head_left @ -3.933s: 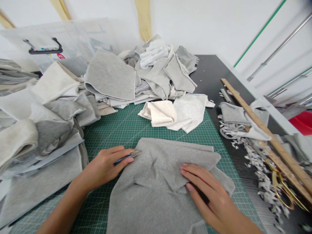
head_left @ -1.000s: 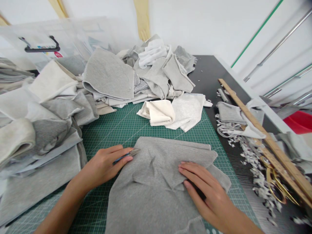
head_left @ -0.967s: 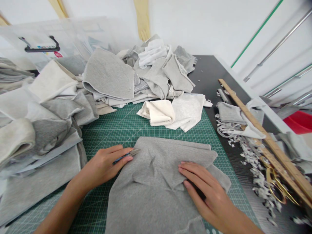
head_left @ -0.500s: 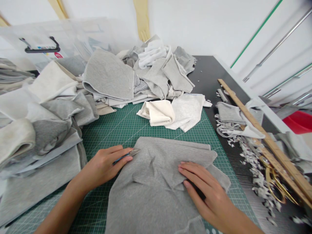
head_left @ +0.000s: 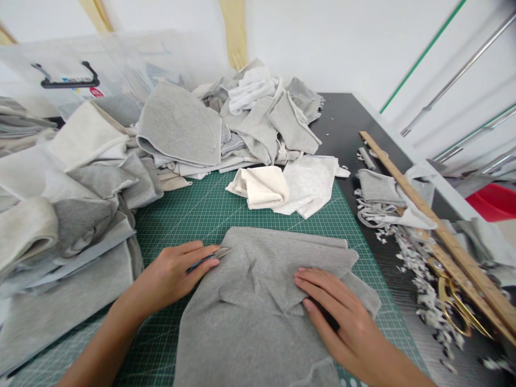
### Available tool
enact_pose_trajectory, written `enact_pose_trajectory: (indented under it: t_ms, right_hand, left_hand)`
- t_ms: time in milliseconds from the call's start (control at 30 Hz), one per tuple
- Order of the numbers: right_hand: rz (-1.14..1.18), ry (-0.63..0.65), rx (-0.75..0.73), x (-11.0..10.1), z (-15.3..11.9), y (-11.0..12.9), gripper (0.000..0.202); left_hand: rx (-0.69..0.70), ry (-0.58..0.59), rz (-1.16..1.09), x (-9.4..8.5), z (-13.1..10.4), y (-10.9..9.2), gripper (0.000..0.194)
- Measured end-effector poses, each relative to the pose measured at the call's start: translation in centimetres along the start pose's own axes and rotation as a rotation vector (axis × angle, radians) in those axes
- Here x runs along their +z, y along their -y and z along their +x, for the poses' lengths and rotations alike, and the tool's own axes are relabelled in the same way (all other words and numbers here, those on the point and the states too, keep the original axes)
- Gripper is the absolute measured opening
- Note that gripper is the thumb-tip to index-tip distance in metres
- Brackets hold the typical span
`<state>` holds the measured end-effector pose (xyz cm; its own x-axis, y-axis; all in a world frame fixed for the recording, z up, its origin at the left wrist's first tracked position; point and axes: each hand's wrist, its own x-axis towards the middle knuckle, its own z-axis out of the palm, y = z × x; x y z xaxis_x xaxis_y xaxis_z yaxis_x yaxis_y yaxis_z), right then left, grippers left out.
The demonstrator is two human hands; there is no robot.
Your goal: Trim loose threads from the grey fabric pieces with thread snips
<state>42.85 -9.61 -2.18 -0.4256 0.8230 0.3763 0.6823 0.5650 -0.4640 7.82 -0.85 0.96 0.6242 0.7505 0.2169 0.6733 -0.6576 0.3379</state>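
Observation:
A grey piece of fabric [head_left: 258,301], creased near its middle, lies in front of me on the green cutting mat [head_left: 193,209]. My left hand [head_left: 183,266] is closed around a pair of thread snips [head_left: 221,252]; their metal tips rest over the fabric's left edge, and their bluish handle is mostly covered by the fingers. On the fabric's right part my right hand [head_left: 336,306] lies palm down with fingers stretched out. Beneath that palm is a dark patch that I cannot make out.
Piles of grey and cream fabric [head_left: 181,123] stand behind and to the left. A cream folded piece [head_left: 264,185] lies ahead on the mat. To the right are gold-handled scissors [head_left: 453,301], a wooden ruler [head_left: 423,209] and fabric scraps [head_left: 429,295]. A clear bin [head_left: 116,59] stands at the back.

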Motion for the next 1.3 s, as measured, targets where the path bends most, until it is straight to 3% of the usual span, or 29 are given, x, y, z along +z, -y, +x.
enact_pose_trajectory:
  t_ms: [1300]
  right_hand:
    - [0.008,-0.01,0.013,-0.08,0.07,0.12,0.04]
  left_hand:
    - [-0.027,-0.009,0.008,0.09,-0.19,0.05,0.026]
